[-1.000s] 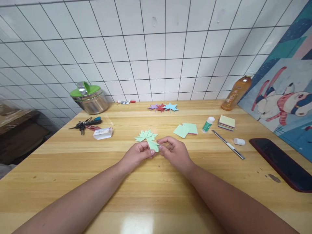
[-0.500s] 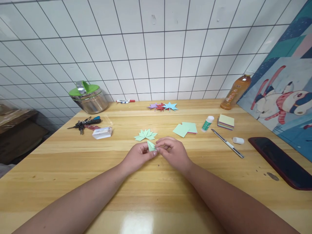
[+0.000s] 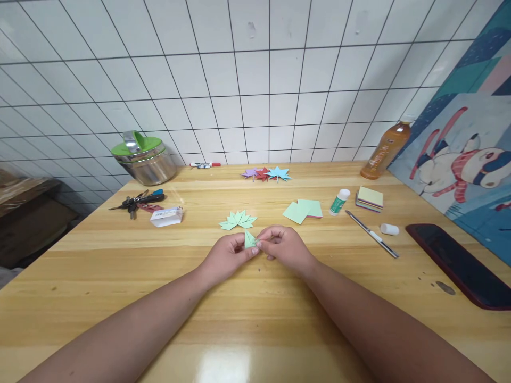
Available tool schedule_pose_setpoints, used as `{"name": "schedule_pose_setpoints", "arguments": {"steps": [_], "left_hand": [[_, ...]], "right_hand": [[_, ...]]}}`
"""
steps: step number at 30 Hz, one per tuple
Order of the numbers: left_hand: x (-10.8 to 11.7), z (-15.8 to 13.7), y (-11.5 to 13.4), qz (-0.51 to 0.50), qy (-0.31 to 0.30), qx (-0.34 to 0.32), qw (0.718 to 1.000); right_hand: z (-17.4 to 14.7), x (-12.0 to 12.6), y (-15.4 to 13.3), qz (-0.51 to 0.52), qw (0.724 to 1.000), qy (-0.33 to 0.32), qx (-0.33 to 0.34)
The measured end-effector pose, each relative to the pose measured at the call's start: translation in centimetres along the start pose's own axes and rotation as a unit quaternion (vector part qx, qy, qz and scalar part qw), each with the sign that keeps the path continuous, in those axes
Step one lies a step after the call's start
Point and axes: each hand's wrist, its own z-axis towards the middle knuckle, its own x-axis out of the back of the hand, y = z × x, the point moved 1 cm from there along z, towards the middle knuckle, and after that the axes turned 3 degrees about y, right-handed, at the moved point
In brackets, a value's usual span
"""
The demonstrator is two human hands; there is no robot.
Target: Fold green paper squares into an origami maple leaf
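A small folded piece of light green paper (image 3: 249, 240) is held between my two hands, above the wooden table. My left hand (image 3: 229, 252) grips its left and lower side, thumb in front. At its right edge, the thumb and fingertips of my right hand (image 3: 284, 247) pinch the paper and hide part of it. Just beyond the hands lies a fan-shaped light green paper leaf (image 3: 238, 220) with pointed tips. Light green paper squares (image 3: 296, 213) lie overlapping to the right of it.
Purple, red and blue paper leaves (image 3: 278, 174) lie near the wall. On the right are a glue stick (image 3: 339, 202), its cap (image 3: 389, 229), a utility knife (image 3: 372, 234), a paper stack (image 3: 369, 198), a bottle (image 3: 385, 150) and a phone (image 3: 459, 266). Keys (image 3: 138, 202), a small box (image 3: 166, 216) and a steel pot (image 3: 149, 162) stand left.
The folded paper has turned slightly and shifted a little to the right in my fingers. My right fingers have changed their pinch at its edge.
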Motion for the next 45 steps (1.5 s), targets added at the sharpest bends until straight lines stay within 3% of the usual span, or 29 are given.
{"name": "schedule_pose_setpoints", "arguments": {"steps": [4, 11, 19, 26, 32, 39, 45], "left_hand": [[0.0, 0.1, -0.1, 0.002, 0.003, 0.002, 1.0], [0.0, 0.0, 0.1, -0.013, -0.006, 0.004, 1.0], [0.2, -0.1, 0.4, 0.001, -0.036, 0.005, 0.999], [0.5, 0.0, 0.4, 0.0, -0.058, -0.003, 0.998], [0.9, 0.3, 0.1, -0.09, -0.017, 0.041, 0.995], [0.5, 0.1, 0.0, -0.08, -0.014, 0.033, 0.996], [0.2, 0.1, 0.1, -0.043, -0.007, 0.009, 0.999]], "right_hand": [[0.1, 0.0, 0.1, 0.011, 1.0, -0.004, -0.008], [-0.1, -0.3, -0.1, 0.041, 0.998, -0.014, 0.047], [-0.2, 0.0, -0.6, 0.082, 0.996, -0.02, 0.004], [-0.3, 0.3, -0.7, 0.032, 0.999, 0.021, -0.01], [-0.8, -0.1, -0.6, -0.057, 0.993, -0.001, 0.101], [-0.9, -0.4, -0.4, -0.172, 0.972, 0.042, 0.152], [-0.6, -0.7, 0.1, -0.071, 0.995, 0.041, 0.054]]}}
